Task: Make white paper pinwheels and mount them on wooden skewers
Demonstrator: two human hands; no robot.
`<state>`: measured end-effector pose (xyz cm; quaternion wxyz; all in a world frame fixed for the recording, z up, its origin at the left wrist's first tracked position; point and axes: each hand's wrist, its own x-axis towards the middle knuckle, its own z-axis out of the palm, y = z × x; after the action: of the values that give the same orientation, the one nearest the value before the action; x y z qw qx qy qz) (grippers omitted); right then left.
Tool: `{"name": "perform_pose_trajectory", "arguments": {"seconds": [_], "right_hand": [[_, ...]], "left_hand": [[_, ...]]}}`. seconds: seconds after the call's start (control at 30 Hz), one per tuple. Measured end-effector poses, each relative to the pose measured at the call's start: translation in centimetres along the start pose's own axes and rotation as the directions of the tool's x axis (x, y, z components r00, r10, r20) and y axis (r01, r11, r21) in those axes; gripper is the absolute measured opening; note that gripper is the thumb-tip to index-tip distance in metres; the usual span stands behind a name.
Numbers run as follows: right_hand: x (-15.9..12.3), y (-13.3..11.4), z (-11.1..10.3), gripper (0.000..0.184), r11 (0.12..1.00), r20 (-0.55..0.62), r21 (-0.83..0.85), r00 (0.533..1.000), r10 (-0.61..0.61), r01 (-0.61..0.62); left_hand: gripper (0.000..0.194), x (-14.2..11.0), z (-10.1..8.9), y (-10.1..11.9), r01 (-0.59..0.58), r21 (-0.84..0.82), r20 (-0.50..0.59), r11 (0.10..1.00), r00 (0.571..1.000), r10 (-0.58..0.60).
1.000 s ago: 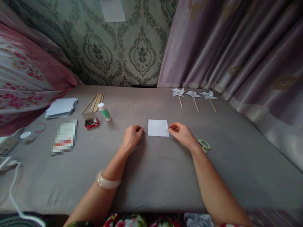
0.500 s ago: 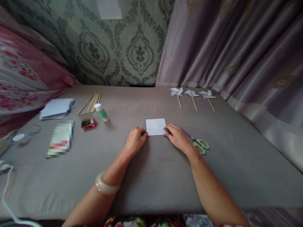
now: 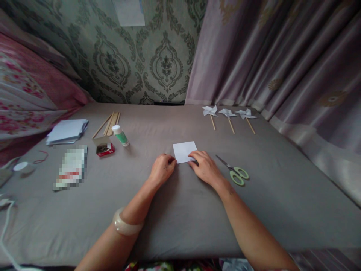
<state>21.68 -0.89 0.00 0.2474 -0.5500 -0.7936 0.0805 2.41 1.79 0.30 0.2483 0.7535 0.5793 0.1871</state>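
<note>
A small white sheet of paper point(image 3: 183, 151) lies on the grey cloth in front of me, turned slightly. My left hand point(image 3: 164, 167) is closed, its thumb and forefinger pinching the paper's lower left corner. On the other side, my right hand point(image 3: 206, 166) has its fingers on top of the lower right corner and the thumb at the near edge, so that corner is hidden. Scissors with green handles point(image 3: 236, 174) rest just right of my right hand, blades pointing away to the left.
Three paper pinwheels on sticks point(image 3: 228, 114) lie at the back right. To the left are a glue stick point(image 3: 120, 136), a red box point(image 3: 105, 149) of small metal pieces, wooden sticks point(image 3: 113, 123), a paper stack point(image 3: 67, 131), a blurred packet point(image 3: 72, 167) and a white cable point(image 3: 7, 229).
My right hand has moved left and inward over the paper's lower right corner. The paper has turned a little, and the scissors are now uncovered. My left hand stays at its corner.
</note>
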Motion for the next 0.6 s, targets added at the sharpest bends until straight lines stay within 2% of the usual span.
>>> {"name": "perform_pose_trajectory", "arguments": {"seconds": [0.2,0.5,0.6], "right_hand": [[0.2,-0.9,1.0,0.018,1.0,0.033,0.004,0.999,0.001,-0.001],[0.6,-0.8,1.4,0.015,0.979,0.058,-0.191,0.996,-0.067,0.077],[0.6,-0.6,1.7,0.018,0.975,0.048,-0.201,0.995,-0.083,0.091]], "left_hand": [[0.026,-0.1,-0.4,0.5,0.009,-0.017,0.008,1.0,1.0,-0.009],[0.026,0.0,-0.3,0.4,0.02,-0.046,0.009,0.999,1.0,-0.019],[0.024,0.1,-0.1,0.2,0.027,-0.08,0.007,0.996,1.0,-0.026]]}}
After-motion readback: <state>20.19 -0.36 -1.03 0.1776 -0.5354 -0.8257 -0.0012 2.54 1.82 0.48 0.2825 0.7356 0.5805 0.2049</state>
